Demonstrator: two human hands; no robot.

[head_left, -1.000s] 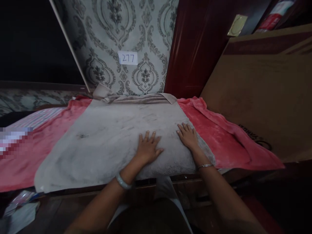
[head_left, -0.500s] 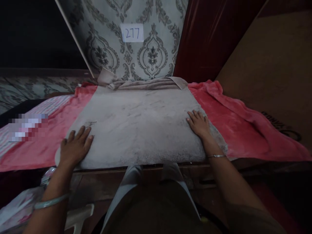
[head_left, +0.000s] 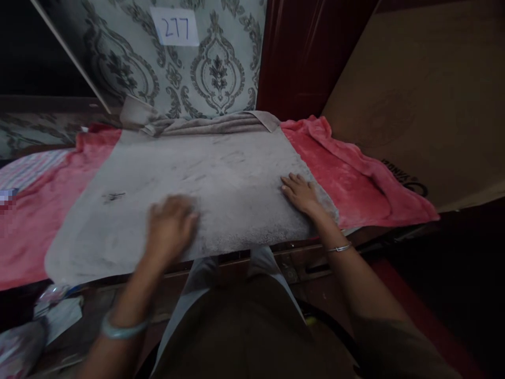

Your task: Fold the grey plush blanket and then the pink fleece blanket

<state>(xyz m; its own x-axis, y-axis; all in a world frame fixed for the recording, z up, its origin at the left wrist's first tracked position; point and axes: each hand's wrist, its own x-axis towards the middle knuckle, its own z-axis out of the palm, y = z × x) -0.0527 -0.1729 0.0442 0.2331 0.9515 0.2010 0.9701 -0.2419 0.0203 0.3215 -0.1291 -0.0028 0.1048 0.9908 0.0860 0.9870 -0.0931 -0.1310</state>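
Note:
A grey plush cloth (head_left: 221,173) lies spread out in front of me, with a folded or gathered band (head_left: 213,125) along its far edge. My right hand (head_left: 302,193) rests flat on the cloth's right part, fingers stretched out and slightly apart. Over the near middle of the cloth is my left hand (head_left: 169,226), blurred by motion, its thumb apart from the fingers and nothing visible in it. Whether it touches the cloth I cannot tell. A small dark mark (head_left: 113,197) shows on the cloth's left part.
Pink plush fabric (head_left: 355,184) extends beneath the grey cloth on both sides. A large cardboard box (head_left: 426,105) stands at the right. Behind are patterned wallpaper with a paper (head_left: 175,26) marked 277 and a dark red panel (head_left: 307,52). Plastic-wrapped items (head_left: 19,347) lie low at the left.
My left hand has moved right from the cloth's left edge towards its middle. My right hand stays flat on the right part. The view has turned to the right.

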